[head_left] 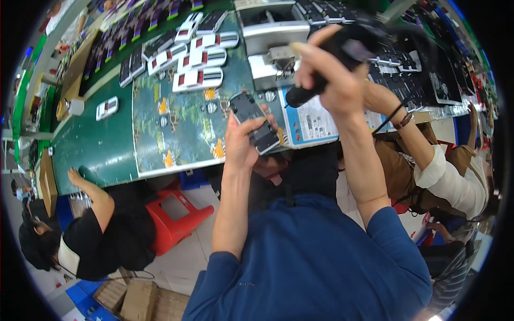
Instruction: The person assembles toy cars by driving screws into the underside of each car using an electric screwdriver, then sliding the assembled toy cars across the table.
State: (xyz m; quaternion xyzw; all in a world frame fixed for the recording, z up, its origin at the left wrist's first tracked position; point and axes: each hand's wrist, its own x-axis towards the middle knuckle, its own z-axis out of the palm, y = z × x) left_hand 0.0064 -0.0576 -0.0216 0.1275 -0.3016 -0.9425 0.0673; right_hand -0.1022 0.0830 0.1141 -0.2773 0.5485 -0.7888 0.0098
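Note:
My left hand (pixel 243 136) grips a toy car (pixel 254 122), its dark underside turned up, at the front edge of the table. Raised to the right of it, my right hand (pixel 340 80) is closed around a black electric screwdriver (pixel 305 95). The screwdriver's narrow end points down and to the left, apart from the car; its upper body is smeared by motion. White toy cars (pixel 201 59) with dark windows sit in a group beyond my left hand. A metal box-like fixture (pixel 270 40) stands behind the two hands.
A blue-edged sheet (pixel 300 140) lies below my right hand. A single white car (pixel 107 108) sits on the green table (pixel 101 144) at left. Dark car bases (pixel 396 80) cover the right side. Co-workers sit on both sides; one's forearm (pixel 415 131) reaches close to my right arm.

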